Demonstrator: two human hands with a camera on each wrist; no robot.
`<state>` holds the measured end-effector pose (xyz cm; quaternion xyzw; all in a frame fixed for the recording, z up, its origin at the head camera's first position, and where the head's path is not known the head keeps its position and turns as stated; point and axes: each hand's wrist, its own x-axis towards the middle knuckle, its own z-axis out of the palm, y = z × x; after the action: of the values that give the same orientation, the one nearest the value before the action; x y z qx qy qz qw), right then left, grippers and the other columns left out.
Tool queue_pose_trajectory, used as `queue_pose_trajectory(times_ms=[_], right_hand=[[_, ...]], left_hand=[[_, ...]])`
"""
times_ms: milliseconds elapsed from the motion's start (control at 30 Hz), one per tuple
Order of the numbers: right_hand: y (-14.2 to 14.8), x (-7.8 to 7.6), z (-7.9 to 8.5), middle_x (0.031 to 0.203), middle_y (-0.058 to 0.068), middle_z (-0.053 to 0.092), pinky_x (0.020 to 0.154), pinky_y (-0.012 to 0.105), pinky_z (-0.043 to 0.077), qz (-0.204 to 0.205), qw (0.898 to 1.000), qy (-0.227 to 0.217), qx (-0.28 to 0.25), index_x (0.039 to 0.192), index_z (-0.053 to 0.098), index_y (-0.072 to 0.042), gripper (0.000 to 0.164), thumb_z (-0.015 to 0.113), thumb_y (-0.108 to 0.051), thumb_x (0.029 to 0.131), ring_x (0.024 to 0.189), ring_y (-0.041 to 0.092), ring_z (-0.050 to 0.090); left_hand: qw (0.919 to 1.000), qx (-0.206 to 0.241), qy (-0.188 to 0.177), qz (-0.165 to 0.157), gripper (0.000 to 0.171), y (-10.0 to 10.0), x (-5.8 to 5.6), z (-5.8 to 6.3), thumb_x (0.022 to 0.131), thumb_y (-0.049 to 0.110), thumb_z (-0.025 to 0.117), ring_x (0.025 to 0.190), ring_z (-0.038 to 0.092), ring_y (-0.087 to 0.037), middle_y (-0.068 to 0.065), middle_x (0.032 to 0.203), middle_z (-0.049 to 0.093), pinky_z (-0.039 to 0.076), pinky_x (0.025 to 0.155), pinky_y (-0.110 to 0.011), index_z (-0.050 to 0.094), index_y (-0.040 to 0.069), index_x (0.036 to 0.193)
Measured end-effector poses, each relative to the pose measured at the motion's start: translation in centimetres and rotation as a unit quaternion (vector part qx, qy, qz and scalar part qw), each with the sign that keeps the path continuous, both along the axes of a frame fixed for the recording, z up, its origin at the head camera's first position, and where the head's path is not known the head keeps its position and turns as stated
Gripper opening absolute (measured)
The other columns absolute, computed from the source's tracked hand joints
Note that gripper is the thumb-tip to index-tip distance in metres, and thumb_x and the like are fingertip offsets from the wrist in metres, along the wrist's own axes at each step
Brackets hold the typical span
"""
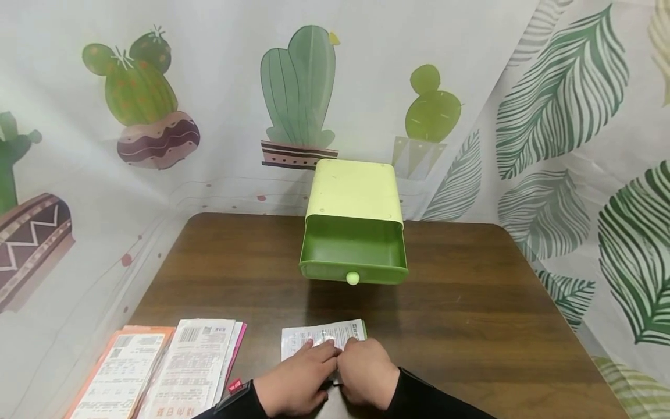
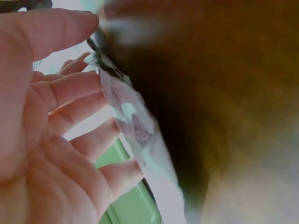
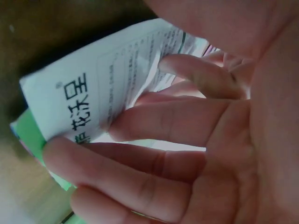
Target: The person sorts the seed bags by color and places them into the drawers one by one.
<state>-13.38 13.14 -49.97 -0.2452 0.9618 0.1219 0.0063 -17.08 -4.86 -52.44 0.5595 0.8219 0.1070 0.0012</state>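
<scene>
A flat white packet [image 1: 323, 336] with dark print and a green edge lies on the table in front of me. My left hand [image 1: 299, 378] is on its near left part, thumb and index finger pinching the near edge, the other fingers spread along it. My right hand [image 1: 366, 368] meets the left there and grips the same edge, its thumb tip hidden. In the right wrist view large dark characters show on the packet [image 3: 70, 88], its surface creased by the fingers. From the left wrist the packet [image 2: 145, 130] appears edge-on.
Behind the packet stands a light green box [image 1: 353, 189] with its darker green drawer [image 1: 353, 270] pulled out. Stacks of printed packets, one orange-edged [image 1: 120, 366] and one pink-edged [image 1: 196, 361], lie at the left of the brown table [image 1: 471, 326]. Patterned cloth [image 1: 225, 116] hangs behind.
</scene>
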Motion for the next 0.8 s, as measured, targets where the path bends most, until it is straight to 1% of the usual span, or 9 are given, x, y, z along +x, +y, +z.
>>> queue_pose_trajectory(times_ms=[100,167,233,300,367,433,533,633,800], right_hand=[[0.4,0.1,0.2,0.067,0.002,0.052,0.048,0.034,0.045,-0.003,1.000,-0.008,-0.008,0.063,0.063,-0.015,0.035,0.081,-0.044,0.068,0.057,0.015,0.054],[0.7,-0.1,0.6,0.068,0.001,0.055,0.051,0.034,0.046,-0.012,1.000,-0.022,-0.015,0.066,0.064,-0.015,0.039,0.082,-0.051,0.068,0.059,0.015,0.055],[1.1,-0.2,1.1,0.070,0.000,0.056,0.054,0.035,0.046,-0.023,0.999,-0.035,-0.028,0.071,0.067,-0.015,0.045,0.082,-0.057,0.067,0.062,0.015,0.056],[1.5,-0.1,1.5,0.076,0.002,0.059,0.057,0.035,0.046,-0.029,0.998,-0.036,-0.037,0.082,0.070,-0.013,0.054,0.082,-0.062,0.065,0.068,0.017,0.058],[1.7,0.0,1.6,0.087,0.004,0.063,0.063,0.036,0.049,-0.024,0.998,-0.022,-0.051,0.099,0.072,-0.010,0.066,0.083,-0.064,0.064,0.078,0.020,0.061],[1.8,0.2,1.5,0.108,0.008,0.064,0.072,0.038,0.051,-0.015,0.998,-0.011,-0.059,0.118,0.068,-0.007,0.080,0.083,-0.065,0.065,0.095,0.024,0.062],[1.8,0.3,1.1,0.136,0.012,0.056,0.086,0.045,0.051,-0.002,0.998,-0.004,-0.068,0.138,0.058,-0.007,0.094,0.083,-0.063,0.066,0.118,0.030,0.057],[1.6,0.3,0.6,0.147,0.012,0.048,0.089,0.047,0.050,0.003,0.998,-0.017,-0.058,0.143,0.053,-0.010,0.092,0.082,-0.058,0.070,0.126,0.032,0.052],[1.3,0.2,-0.3,0.143,0.008,0.052,0.088,0.045,0.050,0.007,0.999,-0.040,-0.031,0.140,0.058,-0.012,0.079,0.080,-0.051,0.075,0.122,0.027,0.055]], left_hand=[[0.9999,0.010,0.012,-0.002,0.056,-0.1,0.2,-0.1,0.078,0.023,0.078,0.129,0.050,-0.026,-0.004,0.134,0.052,0.047,0.094,-0.057,0.058,0.009,0.129],[0.9996,0.018,0.021,-0.002,0.053,-0.3,0.3,-0.2,0.079,0.024,0.078,0.130,0.048,-0.025,-0.005,0.135,0.052,0.047,0.095,-0.057,0.057,0.009,0.125],[0.9993,0.019,0.033,-0.002,0.055,-0.6,0.3,-0.2,0.079,0.026,0.078,0.132,0.046,-0.026,-0.007,0.138,0.050,0.045,0.097,-0.056,0.057,0.008,0.127],[0.9989,0.019,0.043,0.005,0.061,-0.9,0.5,-0.2,0.081,0.030,0.078,0.134,0.044,-0.030,-0.012,0.142,0.048,0.043,0.100,-0.056,0.055,0.005,0.132],[0.9981,0.013,0.052,0.028,0.072,-1.3,0.8,0.0,0.081,0.035,0.078,0.136,0.041,-0.038,-0.019,0.146,0.045,0.039,0.103,-0.058,0.052,0.001,0.139],[0.9961,-0.001,0.056,0.068,0.080,-1.5,1.1,0.3,0.081,0.040,0.077,0.136,0.037,-0.047,-0.025,0.149,0.041,0.035,0.105,-0.060,0.048,-0.001,0.144],[0.9890,-0.035,0.057,0.132,0.087,-1.7,1.3,0.6,0.079,0.046,0.078,0.131,0.034,-0.059,-0.031,0.148,0.038,0.032,0.104,-0.064,0.047,-0.002,0.145],[0.9809,-0.071,0.072,0.166,0.084,-1.5,1.5,0.7,0.076,0.049,0.078,0.126,0.041,-0.058,-0.031,0.142,0.045,0.034,0.103,-0.064,0.053,-0.001,0.139],[0.9762,-0.088,0.111,0.165,0.062,-1.1,1.8,0.1,0.080,0.040,0.074,0.119,0.054,-0.044,-0.026,0.128,0.059,0.040,0.101,-0.056,0.065,-0.001,0.125]])
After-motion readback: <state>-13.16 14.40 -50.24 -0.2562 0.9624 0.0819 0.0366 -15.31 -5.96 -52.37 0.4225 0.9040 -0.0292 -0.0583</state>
